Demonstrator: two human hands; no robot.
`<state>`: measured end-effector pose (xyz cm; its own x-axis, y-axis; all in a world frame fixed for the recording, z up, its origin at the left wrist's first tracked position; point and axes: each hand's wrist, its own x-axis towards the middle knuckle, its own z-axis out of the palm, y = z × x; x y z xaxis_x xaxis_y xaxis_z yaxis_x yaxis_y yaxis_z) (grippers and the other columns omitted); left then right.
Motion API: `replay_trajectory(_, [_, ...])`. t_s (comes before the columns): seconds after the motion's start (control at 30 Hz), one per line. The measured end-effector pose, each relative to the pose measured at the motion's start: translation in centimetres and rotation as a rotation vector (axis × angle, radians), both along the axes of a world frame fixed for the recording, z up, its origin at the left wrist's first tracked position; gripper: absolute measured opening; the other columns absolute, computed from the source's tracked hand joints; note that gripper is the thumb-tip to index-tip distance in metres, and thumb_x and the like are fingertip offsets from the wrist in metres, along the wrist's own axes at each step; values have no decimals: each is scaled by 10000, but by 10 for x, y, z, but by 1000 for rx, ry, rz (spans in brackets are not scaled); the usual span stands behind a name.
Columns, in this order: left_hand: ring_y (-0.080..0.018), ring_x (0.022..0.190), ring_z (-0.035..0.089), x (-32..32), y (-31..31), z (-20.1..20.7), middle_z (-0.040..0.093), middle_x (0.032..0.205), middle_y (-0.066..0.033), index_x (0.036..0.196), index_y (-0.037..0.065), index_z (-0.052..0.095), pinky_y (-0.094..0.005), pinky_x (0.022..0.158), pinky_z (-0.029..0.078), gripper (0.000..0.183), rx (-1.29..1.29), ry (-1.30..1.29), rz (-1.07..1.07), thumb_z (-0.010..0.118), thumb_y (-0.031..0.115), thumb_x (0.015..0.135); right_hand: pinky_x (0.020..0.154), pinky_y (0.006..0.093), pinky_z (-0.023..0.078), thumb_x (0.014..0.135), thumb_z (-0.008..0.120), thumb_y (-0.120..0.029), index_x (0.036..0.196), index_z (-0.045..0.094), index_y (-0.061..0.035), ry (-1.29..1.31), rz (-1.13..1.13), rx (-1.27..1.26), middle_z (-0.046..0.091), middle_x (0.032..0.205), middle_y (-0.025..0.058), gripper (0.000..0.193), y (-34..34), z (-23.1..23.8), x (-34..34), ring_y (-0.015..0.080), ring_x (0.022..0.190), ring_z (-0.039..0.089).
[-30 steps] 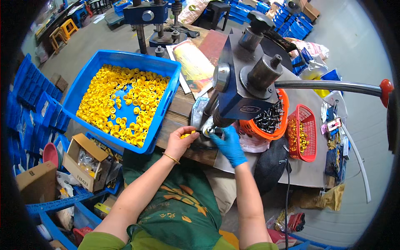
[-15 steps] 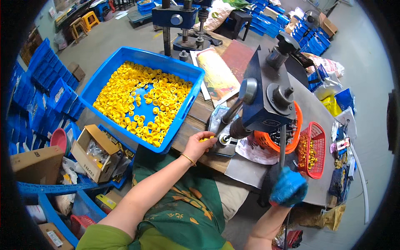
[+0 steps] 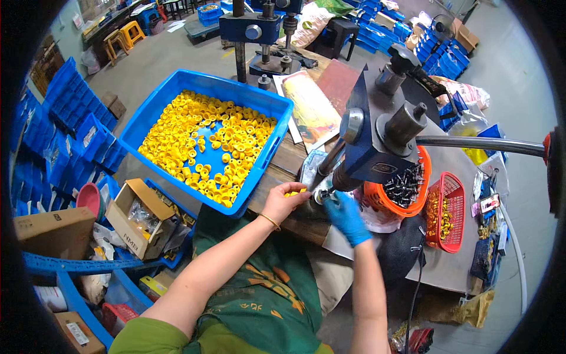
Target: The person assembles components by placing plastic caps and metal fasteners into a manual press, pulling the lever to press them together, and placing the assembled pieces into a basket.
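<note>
My bare left hand (image 3: 282,204) is closed around small yellow caps (image 3: 295,193), its fingertips beside the base of a dark blue bench press (image 3: 374,133). Close by on the right, my right hand (image 3: 348,219) in a blue glove reaches under the press ram. Its fingers are pinched at the small round fixture (image 3: 319,196); a dark bit shows at the fingertips, too small to name. A blue bin (image 3: 137,141) with many cup-shaped yellow caps stands to the left of the press. The press's lever (image 3: 483,142) sticks out level to the right.
Right of the press stand an orange basket (image 3: 370,194) of black parts (image 3: 405,186) and a red basket (image 3: 456,233) holding yellow pieces. Behind are a stained board (image 3: 309,109) and a second press (image 3: 250,29). Cartons (image 3: 53,231) and stacked blue crates (image 3: 76,100) crowd the left.
My right hand has left the lowered lever and moved up and left to the fixture. The lever has swung up to level. My left hand stays beside the fixture with the caps.
</note>
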<state>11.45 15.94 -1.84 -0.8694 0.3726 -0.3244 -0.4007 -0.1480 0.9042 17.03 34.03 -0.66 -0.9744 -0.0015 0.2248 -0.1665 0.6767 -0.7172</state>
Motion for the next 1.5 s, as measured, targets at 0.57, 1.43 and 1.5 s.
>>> replay_trajectory(0.57, [-301, 715, 565, -17, 34, 8, 579, 787, -93, 767, 40, 594, -350, 634, 471, 236, -599, 1186, -230, 708, 211, 649, 676, 306, 469, 785, 609, -124, 1042, 520, -16, 130, -326, -179, 607, 871, 138, 292, 8, 9, 13, 215, 762, 601])
replay_trajectory(1.43, [-122, 733, 565, -13, -7, 8, 592, 883, -22, 1089, 101, 519, -251, 617, 460, 269, 355, -388, -36, 573, 185, 839, 662, 310, 457, 748, 604, -68, 1030, 567, -31, 199, -371, 57, 592, 931, 110, 287, 50, 88, -13, 157, 772, 566])
replay_trajectory(1.5, [-97, 712, 549, -10, -10, 6, 590, 855, -6, 1096, 97, 521, -235, 606, 454, 278, 270, -370, -31, 578, 176, 836, 756, 341, 396, 786, 544, -117, 1104, 496, -23, 267, -81, -297, 521, 1038, 129, 335, 67, 164, -11, 198, 877, 519])
